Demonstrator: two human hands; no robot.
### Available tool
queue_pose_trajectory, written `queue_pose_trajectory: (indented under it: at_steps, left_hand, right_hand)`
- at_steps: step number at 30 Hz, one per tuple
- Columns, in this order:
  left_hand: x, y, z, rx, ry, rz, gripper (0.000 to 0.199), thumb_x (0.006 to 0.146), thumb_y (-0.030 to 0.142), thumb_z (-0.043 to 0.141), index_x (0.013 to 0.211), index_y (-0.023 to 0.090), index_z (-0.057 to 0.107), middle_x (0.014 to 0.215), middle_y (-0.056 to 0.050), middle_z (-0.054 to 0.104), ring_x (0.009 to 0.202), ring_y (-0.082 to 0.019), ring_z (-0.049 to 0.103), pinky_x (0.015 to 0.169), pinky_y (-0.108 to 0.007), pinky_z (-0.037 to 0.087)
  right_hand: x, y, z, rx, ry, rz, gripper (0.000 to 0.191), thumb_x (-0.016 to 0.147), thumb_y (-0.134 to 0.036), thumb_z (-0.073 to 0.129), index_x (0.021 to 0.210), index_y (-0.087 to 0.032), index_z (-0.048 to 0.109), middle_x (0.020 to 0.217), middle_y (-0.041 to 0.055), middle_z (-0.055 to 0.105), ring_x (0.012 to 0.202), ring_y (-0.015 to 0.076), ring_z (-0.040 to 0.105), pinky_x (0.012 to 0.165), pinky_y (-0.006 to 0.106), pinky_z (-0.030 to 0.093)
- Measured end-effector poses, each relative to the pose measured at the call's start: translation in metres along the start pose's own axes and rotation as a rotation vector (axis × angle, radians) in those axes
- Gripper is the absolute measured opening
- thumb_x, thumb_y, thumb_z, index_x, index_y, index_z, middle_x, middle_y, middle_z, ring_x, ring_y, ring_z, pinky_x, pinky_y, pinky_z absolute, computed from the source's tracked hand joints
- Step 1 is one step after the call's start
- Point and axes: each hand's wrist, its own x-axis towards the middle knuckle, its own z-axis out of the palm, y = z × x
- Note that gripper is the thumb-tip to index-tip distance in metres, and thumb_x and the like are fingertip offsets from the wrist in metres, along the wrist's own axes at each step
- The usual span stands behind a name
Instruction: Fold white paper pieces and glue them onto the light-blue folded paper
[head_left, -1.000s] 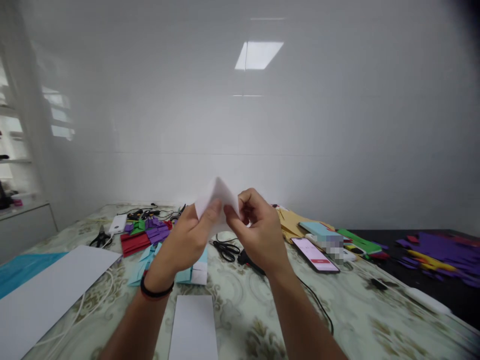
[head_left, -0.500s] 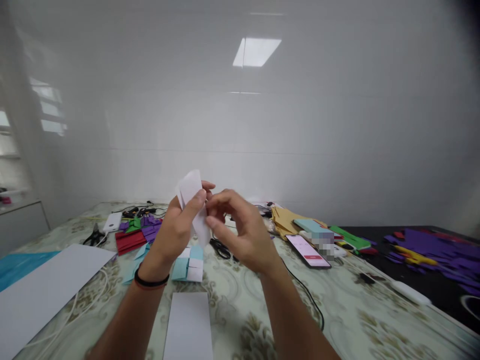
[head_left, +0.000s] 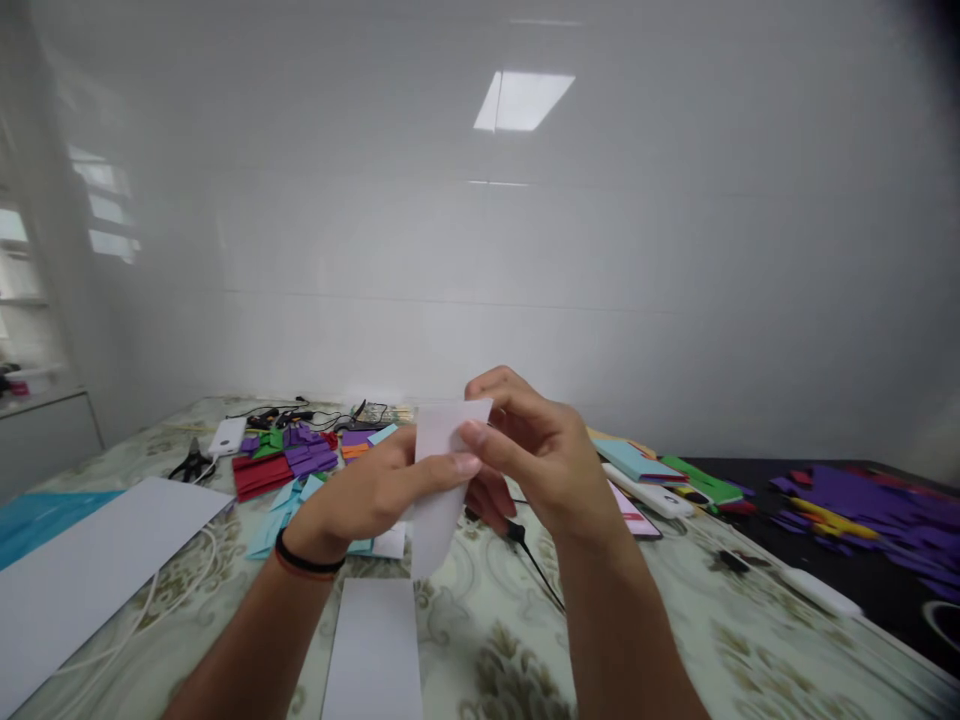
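Observation:
A strip of white paper (head_left: 435, 525) is held up in front of me, its lower end hanging free above the table. My left hand (head_left: 379, 490) grips it from the left, thumb lying across its front and the other fingers hidden behind. At the upper right edge, my right hand (head_left: 536, 450) pinches the same paper between thumb and fingers. Below lies a stack of white paper (head_left: 373, 650) on the patterned tablecloth. Folded light-blue paper pieces (head_left: 277, 520) sit beyond my left wrist, partly covered by it.
Left are a large white sheet (head_left: 112, 580), pliers (head_left: 191, 462) and red folded paper (head_left: 261, 476). To the right lie a partly hidden phone (head_left: 636, 515), a white power strip (head_left: 649, 493), green paper (head_left: 701, 480) and purple scraps (head_left: 862, 510). A black cable (head_left: 541, 575) crosses the tablecloth.
The white paper has moved right and been turned, showing a broader face. My right hand has shifted right and now pinches its upper edge; my left hand has also moved right and lower.

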Motion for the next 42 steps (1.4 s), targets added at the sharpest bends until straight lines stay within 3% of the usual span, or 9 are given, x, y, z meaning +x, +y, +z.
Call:
queue_pose_trajectory:
  at_steps: [4,7,11,17,24,26,29,31,42]
  left_hand:
    - [-0.003,0.007,-0.004,0.301,0.226,0.088,0.025,0.096,0.043,0.068,0.102,0.02,0.076,0.097,-0.006,0.078,0.091,-0.023,0.072,0.084,-0.034,0.058]
    - [-0.008,0.013,-0.008,0.387,0.385,0.162,0.022,0.093,0.037,0.073,0.108,0.022,0.077,0.106,-0.006,0.078,0.099,-0.024,0.073,0.089,-0.034,0.058]
    - [-0.014,0.019,-0.01,0.493,0.532,0.223,0.014,0.091,0.035,0.077,0.09,0.021,0.079,0.089,-0.004,0.077,0.084,-0.02,0.071,0.074,-0.029,0.056]
    - [-0.017,0.025,-0.006,0.406,0.527,0.173,0.019,0.091,0.033,0.076,0.078,0.021,0.079,0.069,-0.001,0.073,0.064,-0.015,0.066,0.059,-0.025,0.054]
    - [-0.016,0.029,-0.001,0.356,0.502,0.137,0.029,0.091,0.032,0.074,0.066,0.019,0.072,0.06,0.0,0.069,0.058,-0.014,0.066,0.057,-0.023,0.055]
    - [-0.017,0.027,-0.001,0.336,0.497,0.142,0.025,0.091,0.032,0.075,0.07,0.019,0.073,0.066,-0.001,0.071,0.063,-0.014,0.068,0.061,-0.024,0.058]
    - [-0.019,0.023,0.0,0.285,0.541,0.198,0.011,0.089,0.031,0.079,0.092,0.02,0.078,0.083,-0.002,0.076,0.076,-0.017,0.072,0.069,-0.025,0.062]
    - [-0.02,0.022,0.001,0.295,0.567,0.248,0.018,0.089,0.029,0.08,0.106,0.023,0.078,0.091,-0.003,0.077,0.082,-0.017,0.073,0.072,-0.025,0.062]
    - [-0.021,0.024,0.002,0.439,0.565,0.36,0.023,0.091,0.019,0.077,0.112,0.028,0.08,0.078,0.003,0.071,0.07,-0.009,0.068,0.066,-0.016,0.058]
  right_hand:
    - [0.001,-0.001,-0.005,-0.084,0.066,-0.095,0.014,0.094,-0.03,0.072,0.081,-0.023,0.07,0.093,0.0021,0.057,0.084,0.0161,0.059,0.07,0.03,0.052]
    - [0.001,-0.003,-0.008,-0.163,0.097,-0.127,0.011,0.095,-0.029,0.072,0.085,-0.024,0.072,0.092,0.0026,0.059,0.089,0.018,0.059,0.081,0.034,0.052]
    - [-0.002,-0.007,-0.006,-0.179,0.094,-0.114,0.015,0.096,-0.032,0.071,0.084,-0.024,0.072,0.093,0.0036,0.061,0.089,0.0195,0.061,0.081,0.035,0.053]
    - [-0.003,-0.009,-0.002,-0.123,0.077,-0.055,0.015,0.096,-0.038,0.071,0.091,-0.024,0.074,0.091,0.0031,0.068,0.085,0.0186,0.065,0.079,0.033,0.054]
    - [-0.003,-0.008,-0.005,-0.099,0.074,0.025,0.018,0.094,-0.039,0.073,0.087,-0.023,0.077,0.083,0.0017,0.072,0.078,0.0168,0.065,0.073,0.03,0.053]
    - [-0.005,-0.009,-0.006,-0.093,0.06,0.04,0.018,0.093,-0.04,0.074,0.088,-0.023,0.078,0.083,0.0023,0.072,0.078,0.0172,0.065,0.071,0.029,0.052]
    - [-0.006,-0.011,-0.006,-0.087,0.056,0.05,0.018,0.093,-0.04,0.075,0.088,-0.023,0.078,0.083,0.0028,0.072,0.077,0.0174,0.065,0.069,0.029,0.052]
    - [-0.007,-0.012,-0.006,-0.086,0.054,0.048,0.018,0.093,-0.039,0.075,0.088,-0.023,0.078,0.083,0.0026,0.072,0.077,0.0171,0.065,0.069,0.029,0.051]
    - [-0.007,-0.013,-0.006,-0.083,0.031,0.011,0.016,0.094,-0.034,0.073,0.086,-0.021,0.075,0.082,0.0006,0.07,0.076,0.0141,0.064,0.069,0.025,0.049]
